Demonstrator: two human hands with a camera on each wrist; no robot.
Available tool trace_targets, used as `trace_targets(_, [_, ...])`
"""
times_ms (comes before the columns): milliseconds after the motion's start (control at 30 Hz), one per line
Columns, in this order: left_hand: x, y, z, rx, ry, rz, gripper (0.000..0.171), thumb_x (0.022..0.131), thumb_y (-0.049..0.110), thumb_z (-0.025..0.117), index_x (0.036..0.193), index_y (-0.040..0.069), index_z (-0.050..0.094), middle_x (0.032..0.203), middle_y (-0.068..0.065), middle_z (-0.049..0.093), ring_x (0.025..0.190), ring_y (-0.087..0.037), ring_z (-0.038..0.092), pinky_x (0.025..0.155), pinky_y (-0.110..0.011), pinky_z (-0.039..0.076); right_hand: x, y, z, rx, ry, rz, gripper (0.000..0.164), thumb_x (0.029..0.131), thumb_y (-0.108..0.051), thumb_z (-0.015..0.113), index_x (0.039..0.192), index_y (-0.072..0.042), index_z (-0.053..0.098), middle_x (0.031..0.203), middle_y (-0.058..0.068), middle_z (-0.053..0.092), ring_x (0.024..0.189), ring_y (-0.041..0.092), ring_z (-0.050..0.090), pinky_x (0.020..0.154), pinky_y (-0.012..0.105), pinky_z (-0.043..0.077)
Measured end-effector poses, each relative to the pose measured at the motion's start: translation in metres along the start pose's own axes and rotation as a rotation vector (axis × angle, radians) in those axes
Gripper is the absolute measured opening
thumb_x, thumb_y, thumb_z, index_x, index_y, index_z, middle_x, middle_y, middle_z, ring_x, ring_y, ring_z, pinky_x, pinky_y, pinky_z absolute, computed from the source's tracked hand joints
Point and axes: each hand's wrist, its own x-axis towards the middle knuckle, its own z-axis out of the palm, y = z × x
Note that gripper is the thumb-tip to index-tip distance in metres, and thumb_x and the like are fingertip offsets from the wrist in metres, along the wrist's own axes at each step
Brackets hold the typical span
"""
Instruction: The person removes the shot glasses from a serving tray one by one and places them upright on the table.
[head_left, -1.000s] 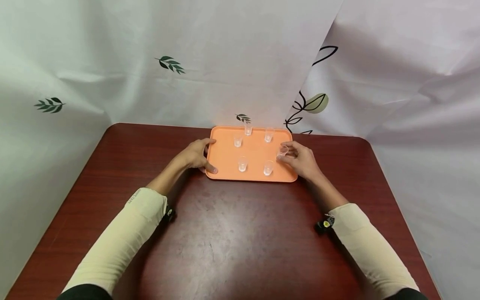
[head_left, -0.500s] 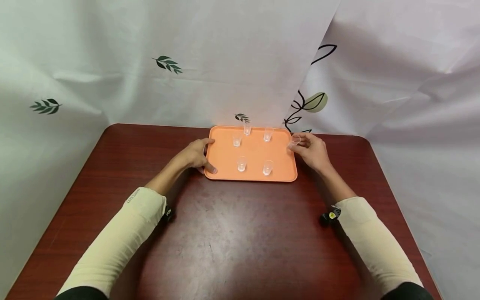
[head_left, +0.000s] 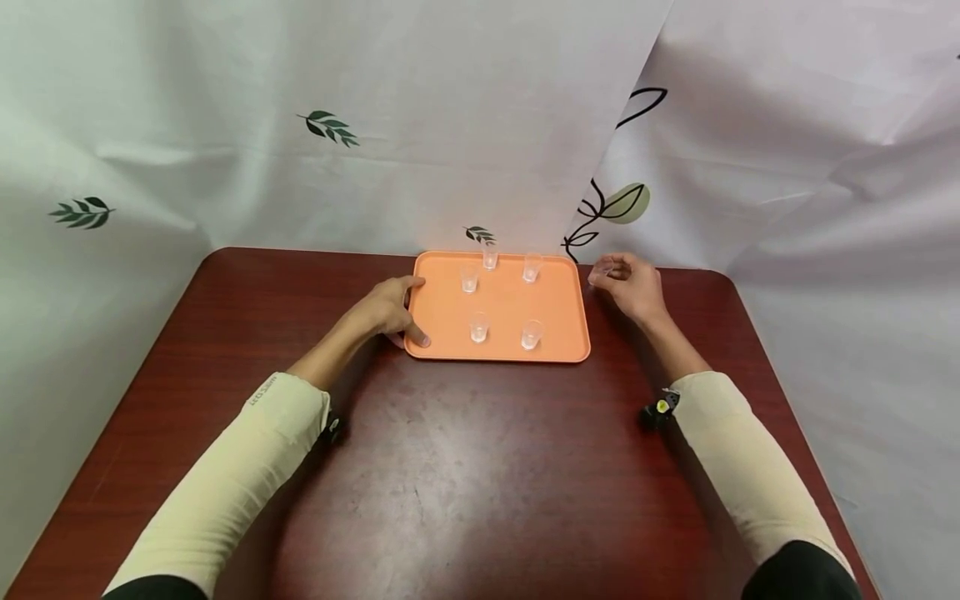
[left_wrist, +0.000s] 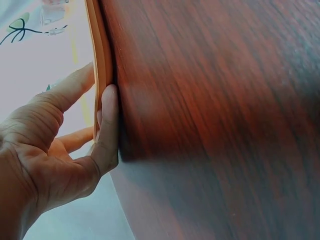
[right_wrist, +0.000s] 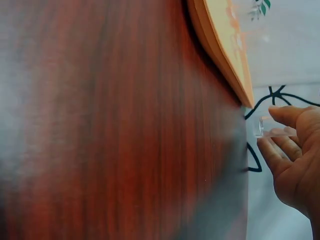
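An orange tray lies at the far side of the table, with several small clear plastic cups standing on it. My left hand grips the tray's left edge, one finger over the far part of the rim and the thumb near the front corner. In the left wrist view, fingers lie along the outer side of the rim. Just right of the tray, my right hand pinches another clear plastic cup between thumb and fingers. The cup's base shows past the fingertips in the right wrist view, beyond the tray's corner.
Among the cups on the tray are a front right cup, a front left cup and a back right cup. The brown wooden table backs onto a white hanging sheet with leaf prints.
My right hand has carried the held cup from over the tray's right side to beyond its right edge, moving right and away. The left hand keeps its grip on the tray.
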Motion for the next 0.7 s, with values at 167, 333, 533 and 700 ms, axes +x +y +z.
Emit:
trace_targets(167, [0.0,0.001,-0.001,0.0,0.0,-0.01,0.125,0.081,0.001,0.101,0.18,0.013,0.027,0.175,-0.031,0.035,0.069,-0.021,0.074,0.065,-0.038,0.069,0.008,0.002,0.0,0.022,0.009,0.022,0.047,0.1,-0.013,0.087,0.141,0.004,0.072,0.135,0.028,0.078,0.093,-0.01,0.062,0.083,0.004,0.051])
trace_targets(333, [0.0,0.001,-0.001,-0.016,-0.002,-0.013,0.126,0.08,-0.002,0.101,0.181,0.013,0.026,0.171,-0.031,0.04,0.07,-0.021,0.074,0.065,-0.038,0.07,0.011,0.004,-0.001,0.045,0.009,0.041,0.05,0.1,-0.012,0.086,0.144,0.005,0.071,0.139,0.027,0.076,0.092,-0.012,0.06,0.082,0.004,0.051])
trace_targets(533, [0.0,0.001,0.0,-0.026,0.003,-0.01,0.126,0.08,-0.003,0.101,0.18,0.012,0.026,0.164,-0.032,0.046,0.069,-0.021,0.074,0.064,-0.037,0.069,0.012,0.006,0.0,0.059,0.014,0.057,0.049,0.099,-0.012,0.087,0.143,0.004,0.072,0.138,0.028,0.077,0.089,-0.014,0.061,0.08,0.004,0.051])
trace_targets(700, [-0.001,0.001,0.0,-0.034,0.004,-0.009,0.127,0.08,-0.004,0.101,0.181,0.012,0.025,0.161,-0.032,0.048,0.069,-0.02,0.074,0.064,-0.037,0.069,0.014,0.008,0.002,0.069,0.017,0.063,0.049,0.098,-0.011,0.087,0.142,0.005,0.072,0.138,0.029,0.076,0.088,-0.016,0.06,0.08,0.003,0.05])
